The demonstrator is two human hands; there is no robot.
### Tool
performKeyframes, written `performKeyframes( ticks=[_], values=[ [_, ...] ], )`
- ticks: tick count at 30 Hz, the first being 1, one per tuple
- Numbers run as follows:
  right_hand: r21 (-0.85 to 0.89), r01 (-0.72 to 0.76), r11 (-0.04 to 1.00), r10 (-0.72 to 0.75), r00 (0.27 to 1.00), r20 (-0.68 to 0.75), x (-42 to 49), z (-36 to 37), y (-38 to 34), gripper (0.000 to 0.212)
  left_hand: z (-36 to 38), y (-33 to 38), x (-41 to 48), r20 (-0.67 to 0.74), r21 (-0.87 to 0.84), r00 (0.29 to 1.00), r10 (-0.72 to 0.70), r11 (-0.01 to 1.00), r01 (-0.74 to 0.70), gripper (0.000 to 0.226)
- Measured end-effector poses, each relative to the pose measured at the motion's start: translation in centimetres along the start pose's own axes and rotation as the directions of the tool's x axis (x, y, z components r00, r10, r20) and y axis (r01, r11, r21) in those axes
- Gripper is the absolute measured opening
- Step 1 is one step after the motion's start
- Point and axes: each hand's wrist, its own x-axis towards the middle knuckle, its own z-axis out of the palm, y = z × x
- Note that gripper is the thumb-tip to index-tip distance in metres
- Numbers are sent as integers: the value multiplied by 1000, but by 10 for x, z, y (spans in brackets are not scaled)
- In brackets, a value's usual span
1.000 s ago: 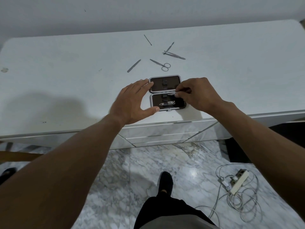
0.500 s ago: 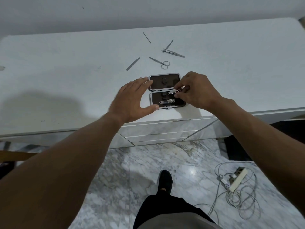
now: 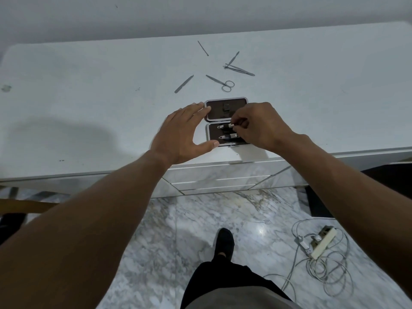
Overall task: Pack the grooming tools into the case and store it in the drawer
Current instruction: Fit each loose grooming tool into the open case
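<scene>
Now, right grip [image 3: 256, 126]: pinching a nail clipper [image 3: 224, 126] inside the case [image 3: 226, 122].
Left grip [image 3: 182, 134]: spreading released, bracing beside it.

Your right hand [image 3: 259, 127] covers the right end of the open case [image 3: 226, 122], so you cannot see how far the upper clipper [image 3: 224, 126] sits under its strap. Your left hand [image 3: 181, 133] hides the case's left edge. The loose tools [image 3: 238, 68] on the surface [image 3: 89, 85] cross each other, too small to name. The cable [image 3: 330, 270] tangle on the floor is blurred.
</scene>
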Motion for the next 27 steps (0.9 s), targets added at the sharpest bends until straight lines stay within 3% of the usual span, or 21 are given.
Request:
performKeyframes(
  ticks=[4,20,27],
  values=[
    [-41,-7,999,7,1000,-4,1,0,-1,17,1,-1,0,-2,9,1000,12,1000,-12,88],
    [100,-114,988,110,993,45,7,-11,-5,14,-3,0,-1,57,61,998,25,998,-28,105],
    [70,-228,971,234,966,-109,45,-26,-1,16,-6,0,0,64,45,998,16,999,-19,104]
  ],
)
